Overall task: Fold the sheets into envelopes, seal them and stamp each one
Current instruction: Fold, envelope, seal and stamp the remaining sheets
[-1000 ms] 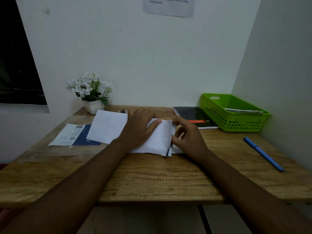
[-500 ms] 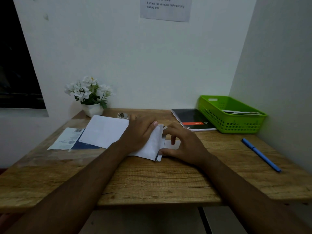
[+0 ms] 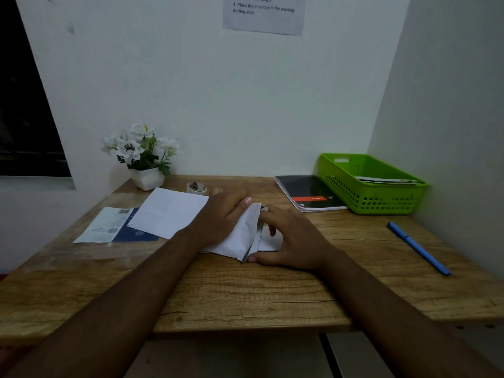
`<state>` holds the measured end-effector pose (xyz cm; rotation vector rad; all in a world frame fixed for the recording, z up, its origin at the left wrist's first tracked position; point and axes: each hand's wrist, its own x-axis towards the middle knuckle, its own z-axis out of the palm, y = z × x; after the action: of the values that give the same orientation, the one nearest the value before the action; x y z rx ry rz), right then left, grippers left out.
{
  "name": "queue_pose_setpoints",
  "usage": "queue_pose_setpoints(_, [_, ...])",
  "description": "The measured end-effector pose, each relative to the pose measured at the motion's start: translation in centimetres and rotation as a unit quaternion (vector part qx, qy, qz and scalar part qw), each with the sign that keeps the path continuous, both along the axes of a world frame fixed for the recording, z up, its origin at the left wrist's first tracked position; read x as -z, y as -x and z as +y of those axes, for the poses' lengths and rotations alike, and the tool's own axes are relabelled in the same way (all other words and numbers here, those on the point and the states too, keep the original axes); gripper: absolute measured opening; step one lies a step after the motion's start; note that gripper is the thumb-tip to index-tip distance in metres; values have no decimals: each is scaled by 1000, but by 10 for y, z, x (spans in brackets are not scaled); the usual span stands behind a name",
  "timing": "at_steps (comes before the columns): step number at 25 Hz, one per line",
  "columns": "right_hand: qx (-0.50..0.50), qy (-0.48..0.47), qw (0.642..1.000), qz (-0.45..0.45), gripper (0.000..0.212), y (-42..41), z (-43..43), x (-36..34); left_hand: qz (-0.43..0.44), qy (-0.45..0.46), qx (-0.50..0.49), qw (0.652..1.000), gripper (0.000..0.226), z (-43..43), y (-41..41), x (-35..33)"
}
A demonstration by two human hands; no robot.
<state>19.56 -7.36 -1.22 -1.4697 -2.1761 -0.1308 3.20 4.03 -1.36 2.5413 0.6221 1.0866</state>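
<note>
A white sheet (image 3: 240,238), partly folded, lies mid-table on the wooden desk (image 3: 245,296). My left hand (image 3: 221,216) rests on its left part, thumb stretched along the top of the folded-over flap. My right hand (image 3: 294,241) lies flat on the sheet's right part with fingers spread, pressing just beside the flap's edge. A second white sheet (image 3: 169,211) lies flat to the left, partly under my left wrist. A small white roll (image 3: 196,187) stands behind the sheets.
A blue-and-white printed card (image 3: 114,227) lies at the left. A flower pot (image 3: 144,156) stands back left. A black notebook (image 3: 308,192) and a green basket (image 3: 381,197) holding papers sit back right. A blue pen (image 3: 418,248) lies at the right.
My right hand went from pinching the flap's edge to lying flat on the sheet. The flap's edge shifted a little left under my left hand.
</note>
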Motion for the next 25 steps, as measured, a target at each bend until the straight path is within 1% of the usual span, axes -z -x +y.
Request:
queue_pose_setpoints(3, [-6,-4,1000,-5,43,0,-2,0,-4,5,5,1000,36,-1,0,-2])
queue_pose_setpoints(4, [-7,-6,1000,3,41,1,-2,0,-5,7,6,1000,36,-2,0,-2])
queue_pose_setpoints(8, [21,-40,997,69,46,4,-1,2,-5,14,9,1000,38,-4,1,-3])
queue_pose_setpoints(13, [94,-82,987,105,42,14,-1,3,-28,25,20,999,33,-6,-3,-4])
queue_pose_setpoints(16, [140,-118,975,128,34,19,-2,3,-68,46,26,996,26,-11,-4,-8])
queue_pose_setpoints(20, [181,-123,964,150,29,21,-2,3,-101,74,40,991,24,-13,-4,-11])
queue_pose_setpoints(25, [222,-107,947,204,26,25,-2,1,-137,113,48,983,19,-13,-5,-13])
